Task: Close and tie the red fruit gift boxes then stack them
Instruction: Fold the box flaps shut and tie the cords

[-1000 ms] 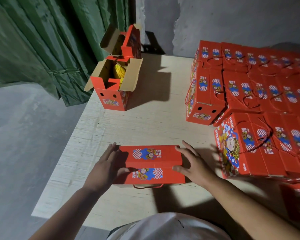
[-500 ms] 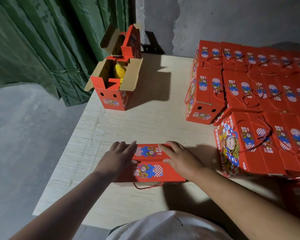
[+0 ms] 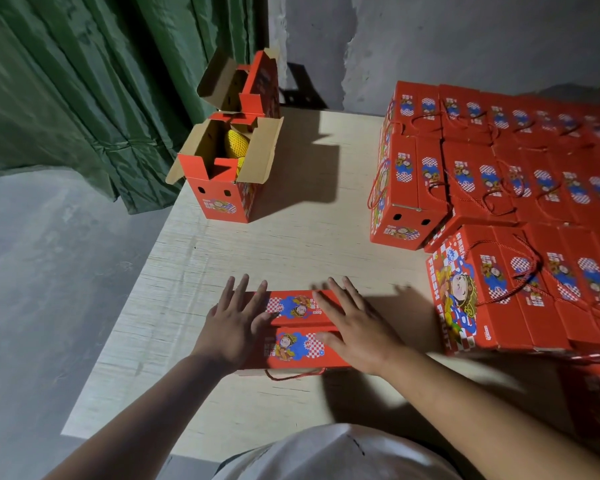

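stacked boxes cut off right

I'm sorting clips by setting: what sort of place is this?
Probably a makeshift fruit packing room: many stacked red printed gift boxes, a bare pale wooden table, rough grey plaster wall and green plastic curtain.

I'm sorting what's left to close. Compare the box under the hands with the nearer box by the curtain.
The box under the hands has its flaps folded flat; the box by the curtain stands with flaps up. The first hides its contents; the second shows yellow netted fruit. Both hands press the first; nothing touches the second. Both are red with the same cartoon print.
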### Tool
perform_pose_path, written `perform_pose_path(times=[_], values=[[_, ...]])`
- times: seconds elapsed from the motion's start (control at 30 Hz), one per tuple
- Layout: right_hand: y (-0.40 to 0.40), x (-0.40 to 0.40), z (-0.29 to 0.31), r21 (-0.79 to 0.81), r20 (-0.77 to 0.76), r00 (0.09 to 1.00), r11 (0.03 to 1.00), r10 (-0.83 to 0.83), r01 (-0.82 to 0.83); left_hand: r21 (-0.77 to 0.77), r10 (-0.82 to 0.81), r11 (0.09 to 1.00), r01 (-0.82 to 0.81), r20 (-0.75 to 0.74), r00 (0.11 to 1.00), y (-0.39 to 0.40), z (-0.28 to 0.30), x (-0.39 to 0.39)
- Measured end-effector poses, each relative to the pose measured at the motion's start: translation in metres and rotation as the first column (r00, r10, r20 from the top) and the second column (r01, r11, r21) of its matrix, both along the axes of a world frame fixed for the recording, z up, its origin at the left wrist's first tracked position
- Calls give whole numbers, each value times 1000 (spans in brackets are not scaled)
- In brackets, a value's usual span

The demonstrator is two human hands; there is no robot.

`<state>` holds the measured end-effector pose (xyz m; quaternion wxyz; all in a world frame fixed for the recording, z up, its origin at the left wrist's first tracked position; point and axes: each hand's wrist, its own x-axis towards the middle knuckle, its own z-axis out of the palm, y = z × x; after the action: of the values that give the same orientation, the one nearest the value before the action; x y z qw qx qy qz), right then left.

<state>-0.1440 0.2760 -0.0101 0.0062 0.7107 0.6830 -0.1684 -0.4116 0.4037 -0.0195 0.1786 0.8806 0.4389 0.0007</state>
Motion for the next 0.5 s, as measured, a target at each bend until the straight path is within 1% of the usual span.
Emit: perform_pose_path(times=[0.3,0.5], values=[[0,0,3,-33,5,1000,999,18,-18,11,8,1000,-8,0,1000,0,-7,1],[-3,-3,-2,-45,27,1000,999,12,-11,34,2,999,-1,-43,999,0,-13,1]])
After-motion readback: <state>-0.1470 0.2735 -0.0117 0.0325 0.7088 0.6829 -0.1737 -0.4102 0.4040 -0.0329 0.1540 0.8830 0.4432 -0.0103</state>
